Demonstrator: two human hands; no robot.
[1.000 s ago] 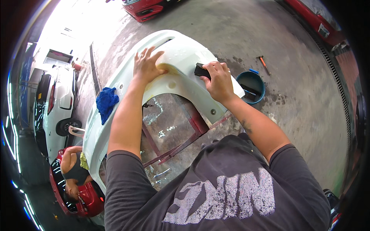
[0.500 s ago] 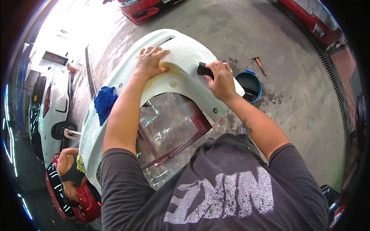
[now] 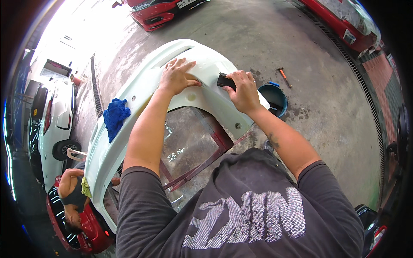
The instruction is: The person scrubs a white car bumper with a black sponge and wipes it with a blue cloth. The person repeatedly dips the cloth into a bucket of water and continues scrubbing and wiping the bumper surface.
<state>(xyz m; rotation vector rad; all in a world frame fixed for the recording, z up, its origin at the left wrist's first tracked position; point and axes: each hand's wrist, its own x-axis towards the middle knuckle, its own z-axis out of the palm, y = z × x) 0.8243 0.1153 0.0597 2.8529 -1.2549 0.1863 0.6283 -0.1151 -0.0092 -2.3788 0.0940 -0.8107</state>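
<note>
A white car bumper (image 3: 206, 56), curved round a wide opening, lies raised before me. My left hand (image 3: 177, 78) rests on its upper face, fingers spread and holding nothing. Towards the bumper's right end, my right hand (image 3: 244, 92) grips a black block (image 3: 223, 81), probably a sanding block, pressed against the white surface. Its underside is hidden. A crumpled blue cloth (image 3: 115, 118) hangs over the bumper's left side.
A dark red metal stand (image 3: 221, 139) shows through the opening. Right of the bumper are a bucket (image 3: 285, 103) of dark liquid and an orange-handled hammer (image 3: 284, 78). Another person (image 3: 71, 189) is at lower left near a yellow-green cloth (image 3: 86, 188). Cars stand around.
My left hand has slid rightward along the bumper, covering more of the yellowish patch. My right hand keeps hold of the block with little shift. The whole view has tilted slightly.
</note>
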